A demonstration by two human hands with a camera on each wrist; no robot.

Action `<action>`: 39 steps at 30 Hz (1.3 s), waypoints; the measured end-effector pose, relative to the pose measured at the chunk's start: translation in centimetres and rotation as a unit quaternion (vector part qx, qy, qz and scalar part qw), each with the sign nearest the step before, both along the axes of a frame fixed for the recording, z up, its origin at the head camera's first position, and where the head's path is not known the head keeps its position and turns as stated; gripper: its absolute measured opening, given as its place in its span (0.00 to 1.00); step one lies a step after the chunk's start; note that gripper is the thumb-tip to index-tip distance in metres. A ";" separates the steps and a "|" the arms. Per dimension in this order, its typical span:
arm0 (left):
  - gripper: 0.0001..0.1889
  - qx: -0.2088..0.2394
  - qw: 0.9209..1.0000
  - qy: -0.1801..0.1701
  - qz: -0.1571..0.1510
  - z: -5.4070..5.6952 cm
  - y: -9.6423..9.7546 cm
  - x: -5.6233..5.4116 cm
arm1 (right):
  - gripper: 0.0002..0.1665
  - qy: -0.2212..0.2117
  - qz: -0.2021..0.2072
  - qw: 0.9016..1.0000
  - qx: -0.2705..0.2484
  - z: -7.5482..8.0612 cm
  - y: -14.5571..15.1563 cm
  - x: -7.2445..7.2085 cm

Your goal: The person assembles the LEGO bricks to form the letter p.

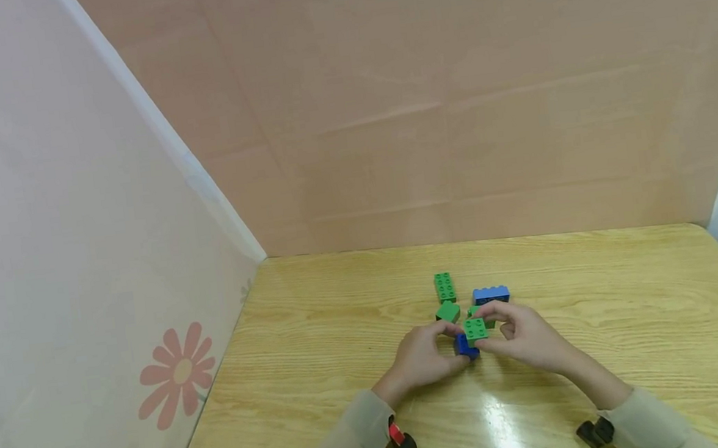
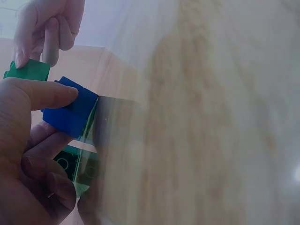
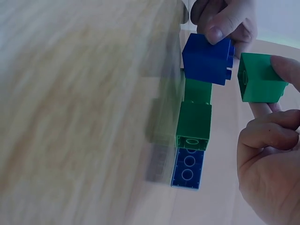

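Sleeves (image 1: 347, 443): beige, nearest you
Left hand (image 1: 423, 355): you're pinching the blue block (image 1: 466, 348), studs up
Right hand (image 1: 531, 337): you've got the green block (image 1: 476, 330) pinched, hovering just above blue
Table (image 1: 307, 348): other bricks (image 1: 444, 287) beyond

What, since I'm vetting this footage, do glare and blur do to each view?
Head view: white glare streaks the table near the bottom edge; left wrist view: dim and hazy, wood grain soft, a bright spot at the right edge; right wrist view: grain soft too, but the held blue brick and held green brick show fairly crisp edges.
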State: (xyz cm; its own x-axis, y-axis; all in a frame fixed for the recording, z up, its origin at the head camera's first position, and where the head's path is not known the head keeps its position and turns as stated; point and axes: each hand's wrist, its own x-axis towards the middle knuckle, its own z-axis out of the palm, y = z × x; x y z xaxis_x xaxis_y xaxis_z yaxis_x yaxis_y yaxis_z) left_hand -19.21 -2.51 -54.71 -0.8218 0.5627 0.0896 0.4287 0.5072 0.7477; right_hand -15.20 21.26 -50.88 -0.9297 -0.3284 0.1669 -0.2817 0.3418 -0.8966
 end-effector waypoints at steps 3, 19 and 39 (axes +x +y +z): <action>0.21 -0.008 1.000 0.007 0.001 0.1 0.0 0.0 | 0.23 -0.006 0.004 1.000 0.000 -0.1 -0.2 0.0; 0.22 -0.038 0.999 0.007 0.008 0.1 0.2 -0.1 | 0.25 -0.016 0.012 0.999 0.032 -0.6 -0.6 -0.2; 0.22 -0.044 0.999 0.006 0.004 0.3 0.0 -0.3 | 0.24 0.033 0.005 0.991 0.133 0.1 -0.5 -0.7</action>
State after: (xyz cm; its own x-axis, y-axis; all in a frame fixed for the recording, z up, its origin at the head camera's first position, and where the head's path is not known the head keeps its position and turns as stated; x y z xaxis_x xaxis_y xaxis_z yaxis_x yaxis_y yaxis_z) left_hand -19.49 -2.51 -54.40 -0.8250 0.5629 0.0497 0.4335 0.5741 0.6947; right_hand -15.91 20.73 -50.75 -0.9162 -0.3780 0.1331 -0.3406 0.5597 -0.7555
